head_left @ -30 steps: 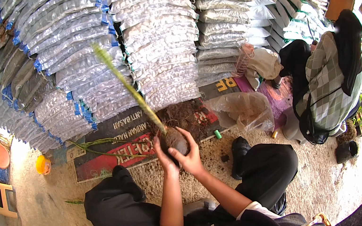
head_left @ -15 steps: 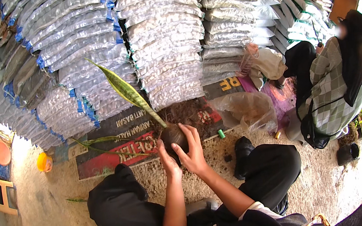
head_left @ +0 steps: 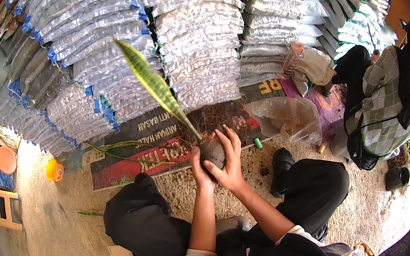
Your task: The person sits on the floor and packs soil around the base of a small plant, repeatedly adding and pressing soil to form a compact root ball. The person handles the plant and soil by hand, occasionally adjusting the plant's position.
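A snake plant leaf, mottled green with yellow edges, rises from a dark, rounded ball of soil. Both my hands cup this ball above the ground, between my spread knees. My left hand presses along its left side. On its right side lies my right hand, fingers curved over the far side and thumb across the near face. The leaf leans away from me, up and to the left. My palms hide the ball's underside. Beyond it, loose roots and dark soil lie on the printed banner.
More snake plant leaves lie on the banner's left. A clear plastic bag and green thread spool sit to the right. Another person crouches at right near a black pot. Stacked filled bags wall the far side.
The ball and both hands have shifted a little right and nearer me. The leaf stands slightly more upright. My whole view has shifted slightly; both hands keep their hold.
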A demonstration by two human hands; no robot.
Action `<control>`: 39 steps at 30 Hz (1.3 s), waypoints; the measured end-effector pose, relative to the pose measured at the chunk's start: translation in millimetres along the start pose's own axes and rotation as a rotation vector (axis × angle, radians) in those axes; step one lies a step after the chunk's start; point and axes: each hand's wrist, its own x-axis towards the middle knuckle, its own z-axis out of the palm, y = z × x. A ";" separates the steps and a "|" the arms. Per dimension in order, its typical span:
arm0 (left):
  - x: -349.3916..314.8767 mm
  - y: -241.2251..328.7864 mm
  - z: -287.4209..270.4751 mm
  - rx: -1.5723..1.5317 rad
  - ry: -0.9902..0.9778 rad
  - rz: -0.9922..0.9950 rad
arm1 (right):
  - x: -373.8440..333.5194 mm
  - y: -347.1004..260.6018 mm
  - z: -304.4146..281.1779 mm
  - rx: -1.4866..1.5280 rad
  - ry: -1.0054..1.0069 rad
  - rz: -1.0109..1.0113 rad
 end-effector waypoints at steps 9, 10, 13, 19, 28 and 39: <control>5.0 4.9 -12.7 0.165 0.157 0.041 | -2.6 5.9 7.7 0.072 -0.053 0.026; -0.1 5.0 0.9 0.202 0.246 0.103 | -3.1 6.6 7.4 0.086 -0.066 0.026; -5.6 7.1 12.1 0.354 0.340 0.146 | -0.1 -1.0 8.1 0.177 -0.039 0.016; -0.2 2.4 3.2 0.230 0.146 0.127 | 9.2 0.3 -0.2 0.662 0.023 0.345; 0.3 4.7 9.0 -0.014 0.022 -0.140 | 3.0 -7.6 -0.9 0.130 0.042 0.009; 15.3 7.5 12.6 0.073 0.140 -0.133 | 19.3 -0.3 -6.1 0.026 -0.034 0.034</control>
